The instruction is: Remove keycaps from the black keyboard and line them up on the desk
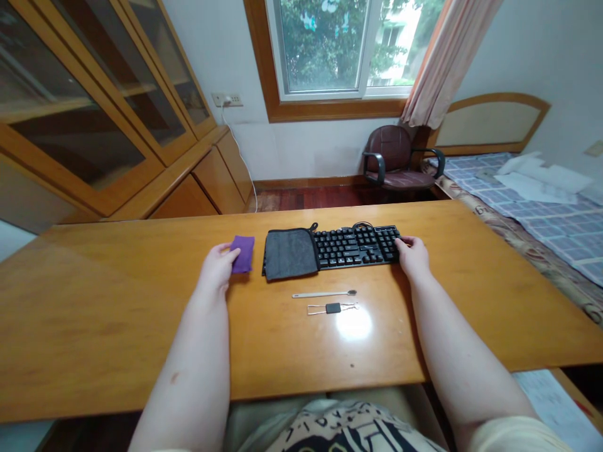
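Note:
My left hand [220, 263] pinches a small folded purple cloth [243, 253] by its left edge, just above the table. At its right, a dark grey cloth [291, 253] with a black hem and a loop lies over the left end of a black keyboard [358, 246]. My right hand [413, 254] is at the keyboard's right end, thumb and fingers closed on its edge. In front of the keyboard lies a thin light-coloured brush [325, 294] with a dark tip. Nearer to me is a wire keycap puller [333, 308] with a black middle piece.
The wooden table [141, 326] spans the view, its near edge close to my body. A brown armchair [396, 157] stands behind it under the window. A bed [522, 194] is on the right, and a glass-fronted cabinet [155, 150] on the left.

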{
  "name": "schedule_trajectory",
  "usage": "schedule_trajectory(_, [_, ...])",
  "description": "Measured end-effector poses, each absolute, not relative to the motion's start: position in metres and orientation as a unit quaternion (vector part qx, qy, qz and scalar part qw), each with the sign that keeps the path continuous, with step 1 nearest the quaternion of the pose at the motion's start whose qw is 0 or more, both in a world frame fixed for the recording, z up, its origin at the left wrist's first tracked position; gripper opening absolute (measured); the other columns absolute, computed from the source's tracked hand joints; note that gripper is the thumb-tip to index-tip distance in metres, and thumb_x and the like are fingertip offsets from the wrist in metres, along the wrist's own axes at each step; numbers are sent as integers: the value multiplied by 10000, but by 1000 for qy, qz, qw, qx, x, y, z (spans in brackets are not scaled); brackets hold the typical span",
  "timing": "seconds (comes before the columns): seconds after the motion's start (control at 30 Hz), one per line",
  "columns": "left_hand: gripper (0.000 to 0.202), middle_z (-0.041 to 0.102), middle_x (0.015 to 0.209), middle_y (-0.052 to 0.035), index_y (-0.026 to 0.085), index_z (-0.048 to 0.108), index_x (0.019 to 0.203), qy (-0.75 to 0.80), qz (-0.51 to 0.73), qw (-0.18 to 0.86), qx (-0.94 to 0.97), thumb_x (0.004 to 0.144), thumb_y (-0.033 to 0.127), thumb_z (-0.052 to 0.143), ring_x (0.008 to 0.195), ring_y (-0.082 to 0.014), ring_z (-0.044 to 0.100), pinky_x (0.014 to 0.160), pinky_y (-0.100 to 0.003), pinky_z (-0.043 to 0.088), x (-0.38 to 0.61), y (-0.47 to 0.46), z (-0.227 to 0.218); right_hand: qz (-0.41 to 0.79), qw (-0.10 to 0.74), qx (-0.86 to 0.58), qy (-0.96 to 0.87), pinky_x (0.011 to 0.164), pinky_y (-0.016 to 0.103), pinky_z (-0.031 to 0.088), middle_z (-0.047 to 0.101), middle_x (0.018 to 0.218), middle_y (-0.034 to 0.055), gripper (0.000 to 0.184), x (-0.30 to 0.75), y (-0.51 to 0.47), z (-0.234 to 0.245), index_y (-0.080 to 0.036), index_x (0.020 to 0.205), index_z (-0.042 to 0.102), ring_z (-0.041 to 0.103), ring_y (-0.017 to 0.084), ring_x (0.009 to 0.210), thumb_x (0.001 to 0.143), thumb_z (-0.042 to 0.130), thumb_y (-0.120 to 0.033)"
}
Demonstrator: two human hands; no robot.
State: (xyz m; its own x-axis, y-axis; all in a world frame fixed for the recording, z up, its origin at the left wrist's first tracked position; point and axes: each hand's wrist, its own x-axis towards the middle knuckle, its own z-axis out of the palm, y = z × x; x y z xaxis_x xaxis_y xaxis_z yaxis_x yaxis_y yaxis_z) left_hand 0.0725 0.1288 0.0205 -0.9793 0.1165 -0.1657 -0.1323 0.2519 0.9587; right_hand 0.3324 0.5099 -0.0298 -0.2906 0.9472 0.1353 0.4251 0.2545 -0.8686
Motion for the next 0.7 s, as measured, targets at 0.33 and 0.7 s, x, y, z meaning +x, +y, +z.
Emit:
schedule_trajectory(0.33, [462, 583, 1149, -196, 120, 549, 1135, 971, 204, -110, 64, 728, 336, 592, 1097, -314, 533, 929, -437, 407, 64, 97, 10, 369, 348, -487, -711, 822, 377, 447, 654, 967, 135, 352, 331, 511, -31, -145, 923, 611, 603, 239, 879, 682, 610, -400])
schedule_trajectory(0.7, [222, 666, 850, -88, 165, 597, 838, 949, 254, 54, 180, 700, 338, 605, 823, -226, 622, 730, -307, 455, 111, 174, 15, 380, 348, -490, -703, 824, 375, 450, 643, 1015, 150, 383, 332, 511, -32, -139, 966, 592, 608, 239, 888, 688, 606, -402])
